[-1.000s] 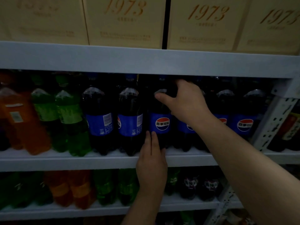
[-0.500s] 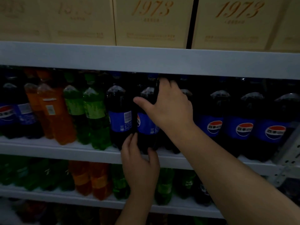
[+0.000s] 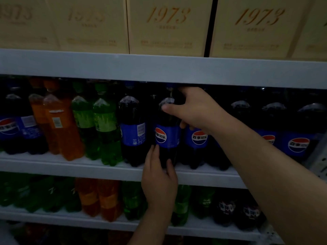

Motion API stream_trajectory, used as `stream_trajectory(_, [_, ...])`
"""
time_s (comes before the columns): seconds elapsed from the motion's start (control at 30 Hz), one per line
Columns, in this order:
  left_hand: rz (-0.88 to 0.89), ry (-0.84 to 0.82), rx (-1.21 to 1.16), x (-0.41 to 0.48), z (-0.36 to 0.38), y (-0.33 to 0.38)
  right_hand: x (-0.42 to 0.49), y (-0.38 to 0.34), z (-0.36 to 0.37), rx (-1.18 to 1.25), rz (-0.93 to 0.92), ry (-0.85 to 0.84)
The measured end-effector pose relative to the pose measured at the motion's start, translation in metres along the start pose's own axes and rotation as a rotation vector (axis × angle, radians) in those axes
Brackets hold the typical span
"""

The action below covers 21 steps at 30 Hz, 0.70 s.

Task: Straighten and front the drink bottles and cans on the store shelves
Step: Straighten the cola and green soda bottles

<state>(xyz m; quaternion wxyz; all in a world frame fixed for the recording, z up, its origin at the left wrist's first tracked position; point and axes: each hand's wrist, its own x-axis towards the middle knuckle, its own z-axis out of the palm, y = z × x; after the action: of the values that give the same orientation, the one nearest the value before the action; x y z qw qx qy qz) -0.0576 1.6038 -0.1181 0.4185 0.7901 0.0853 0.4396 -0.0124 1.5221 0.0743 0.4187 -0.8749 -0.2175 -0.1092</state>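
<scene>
Our right hand (image 3: 192, 108) gripping the Pepsi bottle (image 3: 167, 137) at the shoulder, fingertips hidden behind it, our left hand (image 3: 159, 175) clasping its base, lower shelf (image 3: 53, 218) dim

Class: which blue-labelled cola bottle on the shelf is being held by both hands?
The cola bottle with its logo facing out: the right hand grips its shoulder, the left hand its base. The neighbouring bottle shows its barcode.
</scene>
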Motion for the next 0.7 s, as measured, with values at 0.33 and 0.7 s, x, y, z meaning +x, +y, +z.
stream_trajectory(0.33, [0.079, 0.061, 0.029, 0.002, 0.004, -0.004, 0.006, -0.008, 0.002, 0.063, 0.064, -0.064])
stream_trajectory(0.7, [0.093, 0.049, 0.027, 0.005, 0.001, -0.003, -0.012, 0.0, 0.022, -0.18, -0.121, 0.319])
